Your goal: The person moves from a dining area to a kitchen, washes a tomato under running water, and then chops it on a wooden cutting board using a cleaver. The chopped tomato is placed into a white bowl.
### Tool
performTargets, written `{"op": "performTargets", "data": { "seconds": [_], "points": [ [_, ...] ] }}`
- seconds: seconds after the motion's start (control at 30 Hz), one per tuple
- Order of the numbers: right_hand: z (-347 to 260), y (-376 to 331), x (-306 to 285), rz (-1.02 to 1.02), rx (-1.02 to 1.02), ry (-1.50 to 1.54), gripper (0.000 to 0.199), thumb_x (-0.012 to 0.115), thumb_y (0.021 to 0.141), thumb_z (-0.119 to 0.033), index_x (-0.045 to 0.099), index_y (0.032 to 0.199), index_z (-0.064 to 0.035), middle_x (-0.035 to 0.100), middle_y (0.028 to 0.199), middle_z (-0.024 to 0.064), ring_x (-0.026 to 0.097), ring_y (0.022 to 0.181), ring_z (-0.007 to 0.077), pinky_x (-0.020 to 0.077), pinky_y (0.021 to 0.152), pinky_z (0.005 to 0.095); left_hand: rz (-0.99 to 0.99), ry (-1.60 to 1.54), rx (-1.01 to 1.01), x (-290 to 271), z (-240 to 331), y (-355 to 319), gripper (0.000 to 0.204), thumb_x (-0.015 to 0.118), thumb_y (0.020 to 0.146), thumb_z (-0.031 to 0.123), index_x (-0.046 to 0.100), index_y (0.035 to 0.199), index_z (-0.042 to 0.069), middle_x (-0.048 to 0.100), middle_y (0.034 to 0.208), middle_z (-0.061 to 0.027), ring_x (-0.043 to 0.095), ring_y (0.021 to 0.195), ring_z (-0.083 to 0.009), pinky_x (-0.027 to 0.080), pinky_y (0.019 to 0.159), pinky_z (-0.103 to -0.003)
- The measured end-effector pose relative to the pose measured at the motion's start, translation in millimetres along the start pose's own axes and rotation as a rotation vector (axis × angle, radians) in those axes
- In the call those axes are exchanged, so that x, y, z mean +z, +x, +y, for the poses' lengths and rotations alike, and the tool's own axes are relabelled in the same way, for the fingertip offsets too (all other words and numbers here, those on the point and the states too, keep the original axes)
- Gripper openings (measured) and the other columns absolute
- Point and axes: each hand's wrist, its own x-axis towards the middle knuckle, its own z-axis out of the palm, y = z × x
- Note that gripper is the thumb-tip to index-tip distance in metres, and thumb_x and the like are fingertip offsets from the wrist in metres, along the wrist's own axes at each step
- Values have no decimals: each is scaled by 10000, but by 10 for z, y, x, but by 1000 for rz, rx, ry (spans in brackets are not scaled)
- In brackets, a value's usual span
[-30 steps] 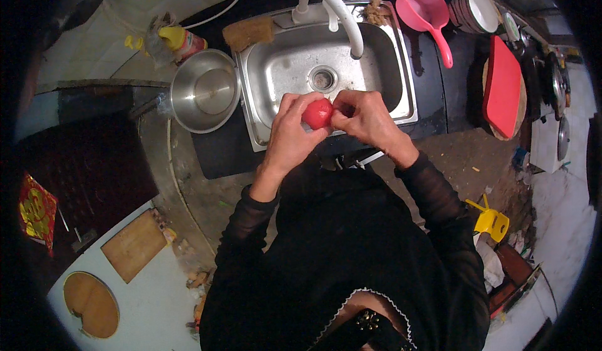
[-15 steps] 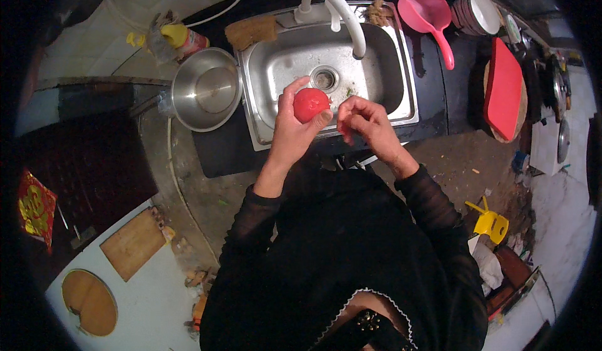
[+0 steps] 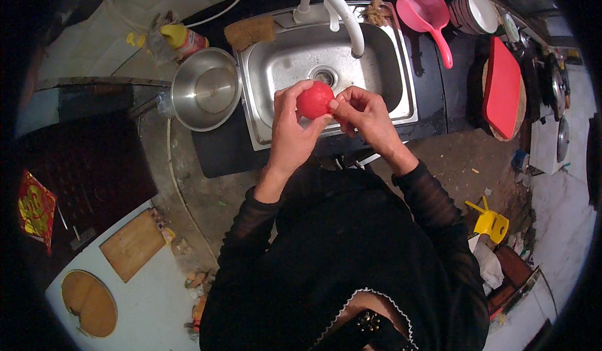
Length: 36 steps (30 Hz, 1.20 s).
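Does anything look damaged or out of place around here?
The round brown board at lower left has a notch in its rim, so it may be broken. A small pale scrap lies on the floor to the right, perhaps dropped litter.

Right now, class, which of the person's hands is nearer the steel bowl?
Left. The left hand, holding the red fruit, is right of the bowl; the right hand, at the fruit's right side, is farther right.
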Motion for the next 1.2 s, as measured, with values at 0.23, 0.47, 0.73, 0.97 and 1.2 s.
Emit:
{"op": "performTargets", "data": {
  "seconds": [0.23,0.47,0.73,0.97,1.2],
  "points": [
    [-40,21,-37,-55,107,57,198,662,930,-208,595,854,-39,623,710,23,527,522,67,377,450,210,19,297,176,-59,16,-12,671,848,657,10,537,1244,105,469,1216,-133,539,1105,-332,502,918,-415],
    [30,51,-50,-31,148,55,144,670,858,-161,622,828,-29,585,642,16,502,499,72,356,432,225,-2,353,213,-21,31,-69,683,859,647,12,543,1244,110,484,1208,-118,540,1127,-305,498,935,-385],
    [-5,-20,48,2,56,214,169,657,918,-190,624,855,-37,601,655,13,538,511,80,376,439,219,-97,-648,-242,-54,-164,-65,625,727,831,1,393,1353,78,472,1306,-128,515,1215,-246,458,1042,-391],
    [149,-50,-41,-104,27,193,213,654,961,-246,608,916,-42,614,704,20,557,525,79,388,450,210,-89,-969,-443,-98,-82,-82,587,668,898,32,359,1393,98,460,1324,-158,516,1222,-261,460,1042,-394],
    [53,-20,30,-91,130,120,240,660,953,-281,593,869,-66,596,698,-1,560,561,71,381,453,209,-59,-142,-16,-93,-155,-57,744,821,735,17,481,1391,107,491,1264,-119,554,1169,-260,511,982,-380]
  ]
}}
